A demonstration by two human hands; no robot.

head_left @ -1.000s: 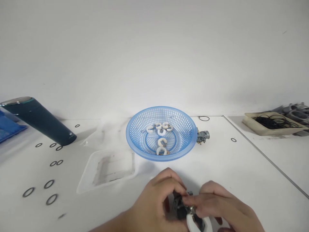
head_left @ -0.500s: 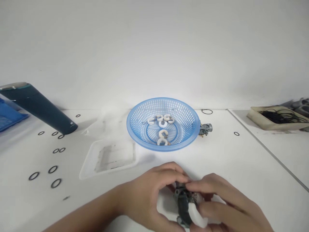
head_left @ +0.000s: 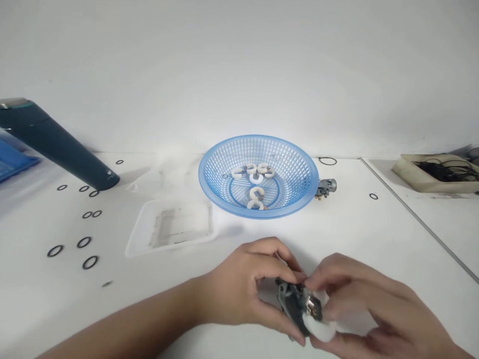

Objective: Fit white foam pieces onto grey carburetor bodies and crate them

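White tabletop [head_left: 359, 229], blue basket [head_left: 258, 215] beyond: the left hand [head_left: 235, 284] clamps its fingers on a dark metal part [head_left: 294, 305] between both hands, the right hand [head_left: 377, 301] gripping its white curved piece [head_left: 320, 329], now tilted differently than half a second earlier

Metal part [head_left: 293, 303] turned, white float [head_left: 321, 329] re-angled

On the counter [head_left: 366, 239], a basket [head_left: 258, 215] holds parts [head_left: 256, 181], with a tray [head_left: 137, 240] to its front left, a bottle [head_left: 60, 148] and rings [head_left: 84, 265] farther left, a box [head_left: 421, 183] far right. In front of the basket, a carburetor [head_left: 294, 305] is between left grip [head_left: 245, 284] and right grip [head_left: 381, 301].
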